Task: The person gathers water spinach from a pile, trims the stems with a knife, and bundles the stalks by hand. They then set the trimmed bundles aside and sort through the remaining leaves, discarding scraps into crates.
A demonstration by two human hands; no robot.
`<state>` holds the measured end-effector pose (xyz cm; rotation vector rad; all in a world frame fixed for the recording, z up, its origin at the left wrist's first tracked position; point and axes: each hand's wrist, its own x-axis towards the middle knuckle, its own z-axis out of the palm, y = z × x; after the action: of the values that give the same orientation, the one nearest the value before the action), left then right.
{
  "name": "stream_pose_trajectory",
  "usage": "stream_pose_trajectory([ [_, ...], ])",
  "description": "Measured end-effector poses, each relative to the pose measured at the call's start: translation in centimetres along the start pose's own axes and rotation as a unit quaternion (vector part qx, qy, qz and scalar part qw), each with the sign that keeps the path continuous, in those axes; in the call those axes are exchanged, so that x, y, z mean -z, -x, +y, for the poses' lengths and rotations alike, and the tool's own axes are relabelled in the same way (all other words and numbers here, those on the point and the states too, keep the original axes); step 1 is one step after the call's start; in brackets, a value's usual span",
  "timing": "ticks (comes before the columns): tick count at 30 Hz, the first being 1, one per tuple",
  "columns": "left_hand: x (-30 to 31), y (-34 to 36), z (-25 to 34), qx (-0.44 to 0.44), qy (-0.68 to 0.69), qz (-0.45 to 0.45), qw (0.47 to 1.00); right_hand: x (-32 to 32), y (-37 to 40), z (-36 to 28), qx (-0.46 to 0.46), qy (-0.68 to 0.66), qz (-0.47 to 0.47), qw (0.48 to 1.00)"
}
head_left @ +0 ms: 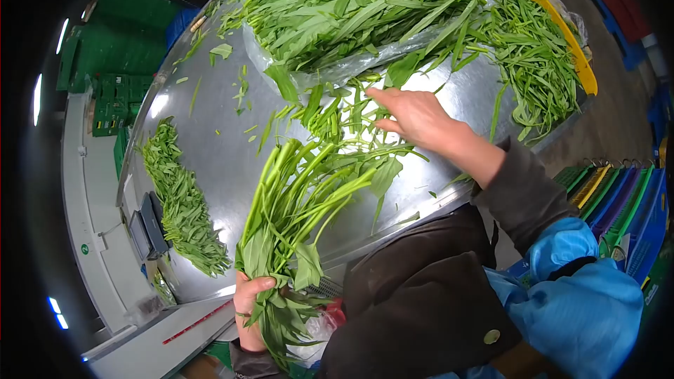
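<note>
At the lower left of centre, a bunch point(258, 249) of greens is gripped by the closed left hand point(249, 302). Near the centre, the right hand point(414, 116) is held with thumb and forefinger parted beside loose stems point(323, 123) on the table point(228, 161); whether any are touched cannot be told. A large heap point(351, 17) is spread across the top of the frame.

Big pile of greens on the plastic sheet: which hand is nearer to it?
Right. The right hand is just below the big pile in the view, by loose stems; the left hand is farther off, lower left, gripping a bunch.
</note>
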<state>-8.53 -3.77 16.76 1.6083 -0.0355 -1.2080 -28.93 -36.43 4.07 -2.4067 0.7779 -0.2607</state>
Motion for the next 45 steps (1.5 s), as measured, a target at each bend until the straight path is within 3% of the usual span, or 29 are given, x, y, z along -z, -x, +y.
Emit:
stream_pose_trajectory([
  [1,-0.1,-0.1,0.0,0.002,0.001,0.001,1.000,0.9,0.3,-1.1,0.000,0.000,-0.002,1.000],
  [3,-0.3,-0.2,0.0,-0.003,0.025,-0.016,1.000,1.8,0.6,-3.6,0.142,-0.263,-0.037,0.954],
  [4,-0.5,-0.2,0.2,-0.001,0.022,-0.015,1.000,1.0,1.0,-5.2,0.140,-0.266,-0.035,0.953],
  [6,-1.3,-0.5,0.6,-0.001,0.018,-0.029,0.999,-0.3,1.5,-7.9,0.259,-0.179,-0.048,0.948],
  [7,-1.6,-0.7,0.6,-0.001,0.018,-0.036,0.999,-0.5,1.2,-8.0,0.257,-0.177,-0.045,0.949],
  [9,-1.4,-0.8,0.4,0.006,0.025,-0.041,0.999,-1.7,0.5,-7.7,0.198,-0.286,-0.138,0.927],
  [10,-1.3,-0.6,0.3,0.002,0.028,-0.034,0.999,-2.7,0.2,-6.7,0.219,-0.339,-0.045,0.914],
  [11,-1.2,-0.4,0.3,0.000,0.031,-0.027,0.999,-2.3,0.0,-6.4,0.221,-0.341,-0.049,0.912],
  [13,0.3,-0.8,-0.5,0.011,0.025,-0.020,0.999,-0.6,0.0,-6.1,0.090,-0.456,-0.050,0.884],
  [15,0.6,-1.1,-0.7,0.012,0.039,-0.035,0.999,0.4,-0.4,-4.5,0.061,-0.464,-0.073,0.881],
  [17,0.5,-0.9,-1.0,0.009,0.059,-0.028,0.998,-0.4,-1.7,-1.1,-0.123,-0.598,0.049,0.791],
  [18,0.4,-0.7,-1.1,0.006,0.077,-0.021,0.997,-0.2,-1.3,-0.6,-0.122,-0.598,0.048,0.791],
  [19,0.2,-0.6,-1.1,0.005,0.078,-0.020,0.997,0.0,-1.0,0.0,-0.146,-0.370,0.035,0.917],
  [20,0.0,-0.5,-1.1,-0.001,0.080,-0.019,0.997,0.2,-1.0,0.1,-0.159,-0.117,0.021,0.980],
  [21,-0.2,-0.4,-1.0,-0.007,0.081,-0.016,0.997,0.0,-0.7,-0.3,-0.156,-0.118,0.019,0.980],
  [23,-0.8,-0.5,-0.6,-0.001,0.061,-0.013,0.998,0.4,0.1,-1.9,-0.012,-0.128,0.092,0.987],
  [24,-1.1,-0.5,-0.4,0.010,0.039,-0.012,0.999,2.3,-0.1,-3.8,-0.054,-0.192,0.011,0.980],
  [28,-2.0,-0.6,0.2,0.019,0.036,-0.022,0.999,3.7,-0.4,-7.3,-0.056,-0.380,-0.077,0.920],
  [29,-2.1,-0.6,0.3,0.017,0.036,-0.022,0.999,3.3,-0.6,-7.0,-0.054,-0.379,-0.076,0.921],
  [30,-2.2,-0.6,0.3,0.014,0.039,-0.025,0.999,2.5,-0.9,-6.4,0.002,-0.191,0.055,0.980],
  [31,-2.2,-0.5,0.3,0.013,0.042,-0.029,0.999,1.9,-1.1,-6.1,0.058,0.007,0.184,0.981],
  [32,-2.2,-0.5,0.3,0.018,0.047,-0.035,0.998,2.0,-1.2,-6.5,0.090,-0.016,0.252,0.963],
  [37,-2.8,-0.6,0.3,0.024,0.056,-0.052,0.997,2.0,-0.7,-10.1,0.065,-0.138,0.133,0.979],
  [38,-2.8,-0.7,0.1,0.025,0.043,-0.052,0.997,1.8,-0.8,-11.0,0.009,-0.280,0.013,0.960],
  [39,-2.9,-0.8,0.1,0.027,0.030,-0.053,0.998,1.6,-0.9,-11.6,-0.048,-0.411,-0.107,0.904],
  [40,-3.1,-0.9,0.1,0.020,0.020,-0.053,0.998,0.9,-1.2,-11.8,-0.048,-0.410,-0.107,0.904],
  [42,-3.1,-1.0,-0.1,0.017,0.020,-0.062,0.998,-1.3,-1.6,-11.7,-0.146,-0.606,-0.159,0.766],
  [43,-3.0,-1.0,-0.2,0.013,0.019,-0.071,0.997,-1.8,-1.6,-11.6,-0.145,-0.606,-0.161,0.766],
  [45,-2.6,-0.8,-0.5,0.020,0.023,-0.072,0.997,-2.3,-1.6,-11.3,-0.176,-0.656,-0.189,0.709],
])
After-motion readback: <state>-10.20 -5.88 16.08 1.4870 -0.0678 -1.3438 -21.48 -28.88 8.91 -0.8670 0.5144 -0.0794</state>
